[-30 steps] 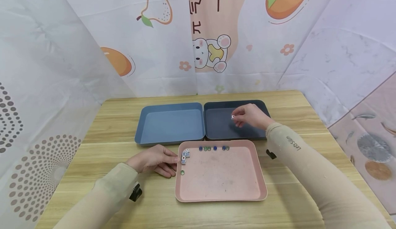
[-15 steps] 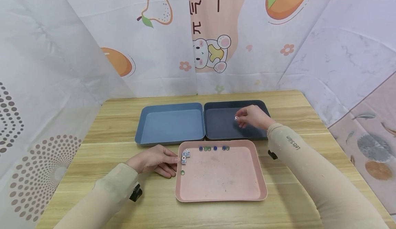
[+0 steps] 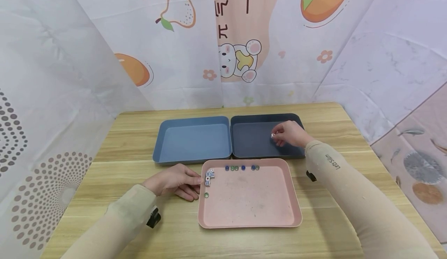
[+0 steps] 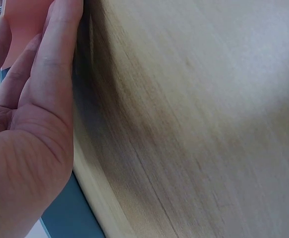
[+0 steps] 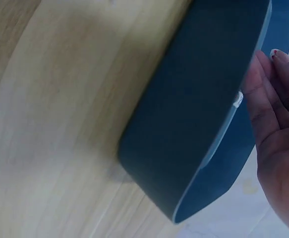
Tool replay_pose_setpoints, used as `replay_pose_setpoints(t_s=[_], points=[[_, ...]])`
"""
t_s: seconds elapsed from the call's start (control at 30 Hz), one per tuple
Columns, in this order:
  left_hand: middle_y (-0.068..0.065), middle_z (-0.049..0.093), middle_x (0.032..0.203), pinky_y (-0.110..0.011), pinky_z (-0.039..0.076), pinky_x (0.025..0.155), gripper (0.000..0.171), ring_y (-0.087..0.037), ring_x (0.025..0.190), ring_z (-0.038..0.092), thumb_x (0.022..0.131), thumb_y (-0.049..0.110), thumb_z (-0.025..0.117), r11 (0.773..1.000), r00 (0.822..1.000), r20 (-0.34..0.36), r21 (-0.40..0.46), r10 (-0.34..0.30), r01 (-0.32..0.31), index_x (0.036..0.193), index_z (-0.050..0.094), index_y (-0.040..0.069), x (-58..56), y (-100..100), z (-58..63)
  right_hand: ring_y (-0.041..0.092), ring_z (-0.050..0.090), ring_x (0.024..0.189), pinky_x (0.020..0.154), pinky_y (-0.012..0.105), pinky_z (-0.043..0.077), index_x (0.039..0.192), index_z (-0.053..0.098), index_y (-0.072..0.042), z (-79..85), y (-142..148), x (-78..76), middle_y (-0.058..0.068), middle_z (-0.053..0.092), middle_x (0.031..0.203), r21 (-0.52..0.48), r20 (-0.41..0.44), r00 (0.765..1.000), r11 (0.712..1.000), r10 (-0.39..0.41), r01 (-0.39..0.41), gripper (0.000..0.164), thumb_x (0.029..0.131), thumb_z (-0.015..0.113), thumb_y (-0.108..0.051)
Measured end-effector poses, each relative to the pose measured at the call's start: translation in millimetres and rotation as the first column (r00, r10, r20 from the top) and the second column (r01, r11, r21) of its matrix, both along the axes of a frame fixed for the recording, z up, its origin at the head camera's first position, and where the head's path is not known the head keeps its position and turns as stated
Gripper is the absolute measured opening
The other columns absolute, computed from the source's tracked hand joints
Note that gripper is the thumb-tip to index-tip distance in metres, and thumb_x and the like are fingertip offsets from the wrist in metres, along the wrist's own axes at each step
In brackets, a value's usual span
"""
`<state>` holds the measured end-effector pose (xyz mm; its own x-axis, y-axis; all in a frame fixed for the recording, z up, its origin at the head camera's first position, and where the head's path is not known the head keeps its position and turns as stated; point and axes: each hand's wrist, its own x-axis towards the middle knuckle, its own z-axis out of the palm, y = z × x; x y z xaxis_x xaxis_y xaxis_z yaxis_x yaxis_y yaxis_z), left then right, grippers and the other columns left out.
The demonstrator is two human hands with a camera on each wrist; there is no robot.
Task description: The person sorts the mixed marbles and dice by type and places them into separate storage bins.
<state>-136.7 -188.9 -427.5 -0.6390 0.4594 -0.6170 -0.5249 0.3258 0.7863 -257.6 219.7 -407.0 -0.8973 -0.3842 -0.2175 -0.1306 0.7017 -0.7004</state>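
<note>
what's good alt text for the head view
A person's right hand pinches a white die over a dark tray, while the left hand grips the left edge of a pink tray holding dice and small beads. A blue tray adjoins the dark one.

A white die showing a red mark sits pinched between the fingertips of a right hand over a dark navy tray. Nearer, a left hand holds the left rim of a scuffed pink tray, its white dice clustered by that wall amid small green and blue pieces.
</note>
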Motion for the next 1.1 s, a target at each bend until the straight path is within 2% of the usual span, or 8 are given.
replay_pose_setpoints(t_s=[0.3,0.9,1.1], points=[[-0.022,0.067,0.092,-0.045,0.055,0.071,0.038,-0.033,0.079,0.068,0.086,0.024,0.068,1.000,1.000,0.001,0.006,-0.003,0.003,0.113,0.064,-0.002,-0.1,0,0.2,0.023,0.066,0.069,0.061,0.033,0.057,0.104,0.064,0.006,-4.8,6,-0.9,0.014,0.068,0.083,0.033,-0.007,1.000,0.999,0.017,-0.017,0.019,0.089,0.062,-0.005],[-0.021,0.067,0.092,-0.045,0.055,0.071,0.037,-0.034,0.080,0.067,0.085,0.026,0.069,1.000,1.000,0.002,0.007,0.001,-0.001,0.111,0.065,-0.001,-0.6,-1,0.0,0.027,0.065,0.065,0.057,0.036,0.056,0.102,0.063,0.010,-8.3,17,-2.8,0.016,0.067,0.078,0.020,0.001,1.000,0.999,-0.030,0.030,0.018,0.088,0.061,-0.001],[-0.021,0.067,0.092,-0.046,0.055,0.071,0.037,-0.034,0.080,0.067,0.085,0.026,0.069,1.000,1.000,0.003,0.006,0.000,-0.001,0.111,0.065,-0.001,-0.2,0,0.6,0.024,0.063,0.058,0.054,0.034,0.055,0.099,0.063,0.008,-10.6,19,-3.0,0.013,0.065,0.071,0.067,-0.015,0.999,0.997,-0.033,0.034,0.016,0.088,0.061,-0.003]])
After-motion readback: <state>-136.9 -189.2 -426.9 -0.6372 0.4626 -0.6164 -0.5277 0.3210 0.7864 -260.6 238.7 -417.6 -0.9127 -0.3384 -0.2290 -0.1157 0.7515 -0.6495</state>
